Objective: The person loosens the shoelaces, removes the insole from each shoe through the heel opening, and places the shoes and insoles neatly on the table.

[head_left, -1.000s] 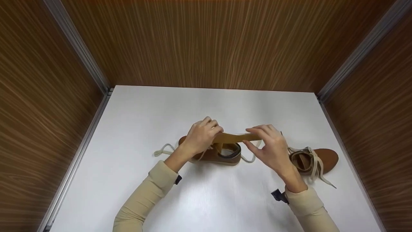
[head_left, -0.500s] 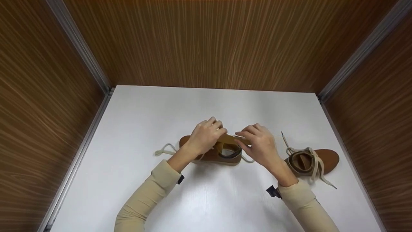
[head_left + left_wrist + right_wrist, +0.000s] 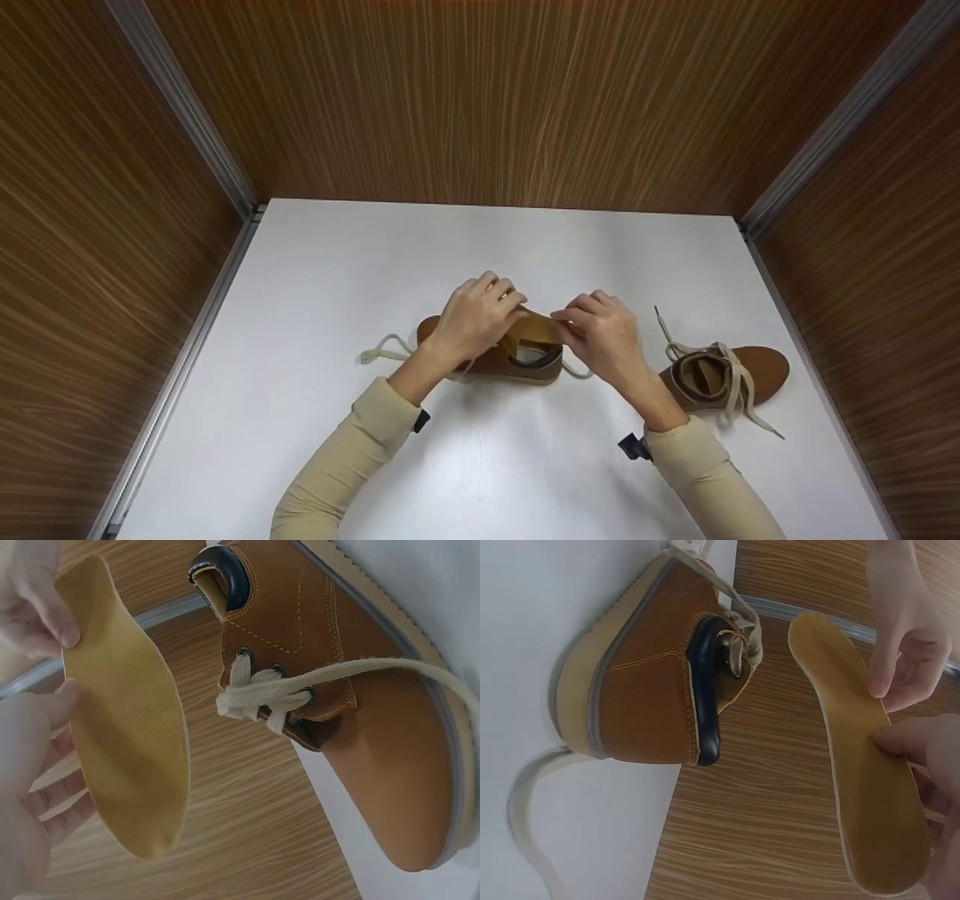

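Observation:
A tan insole (image 3: 131, 712) is held up above a brown lace-up shoe (image 3: 375, 742) with a dark padded collar. My left hand (image 3: 476, 315) grips the insole toward its front end, thumb on its face and fingers behind. With thumb and fingers, my right hand (image 3: 604, 330) pinches the insole near its heel end. In the right wrist view both thumbs press the same long edge of the insole (image 3: 855, 757). The shoe stands upright on the white table, toe to the left in the head view, its opening partly hidden by the insole and left hand.
A second brown shoe (image 3: 769, 371) with loose cream laces (image 3: 742, 382) stands at the right, toe pointing right. Cream lace ends (image 3: 382, 352) trail beside the first shoe. Wood-grain panels (image 3: 480, 105) with grey metal rails enclose the white table (image 3: 480, 465).
My right hand has moved left along the insole toward the left hand and now pinches it. The left hand has shifted slightly right. The shoes have stayed in place.

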Tool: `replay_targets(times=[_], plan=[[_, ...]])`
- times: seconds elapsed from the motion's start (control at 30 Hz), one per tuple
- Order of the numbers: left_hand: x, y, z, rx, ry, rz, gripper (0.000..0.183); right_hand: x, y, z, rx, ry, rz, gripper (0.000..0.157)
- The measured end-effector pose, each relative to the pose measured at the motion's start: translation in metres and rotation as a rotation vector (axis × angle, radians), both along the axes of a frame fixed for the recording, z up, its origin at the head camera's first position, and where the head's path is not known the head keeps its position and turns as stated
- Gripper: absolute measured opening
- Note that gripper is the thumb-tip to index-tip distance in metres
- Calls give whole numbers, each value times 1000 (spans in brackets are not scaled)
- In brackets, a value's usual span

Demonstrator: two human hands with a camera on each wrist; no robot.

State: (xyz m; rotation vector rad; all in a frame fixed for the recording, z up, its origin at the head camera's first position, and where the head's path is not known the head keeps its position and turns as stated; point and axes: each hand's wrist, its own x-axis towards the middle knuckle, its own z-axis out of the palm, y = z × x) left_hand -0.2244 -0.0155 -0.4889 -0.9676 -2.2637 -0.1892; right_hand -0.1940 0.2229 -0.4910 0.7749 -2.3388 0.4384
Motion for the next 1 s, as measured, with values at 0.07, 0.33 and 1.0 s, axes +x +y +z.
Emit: replay_targets(times=[0.07,0.33,1.0], plan=[[0,-4,-3,37,1,5,22,0,3,-3,-34,-7,6,10],[1,-23,-18,213,-116,51,28,1,14,-12,-164,-48,-8,12],[12,-16,-58,519,-370,119,29,2,23,-30,-592,-185,-89,10]])
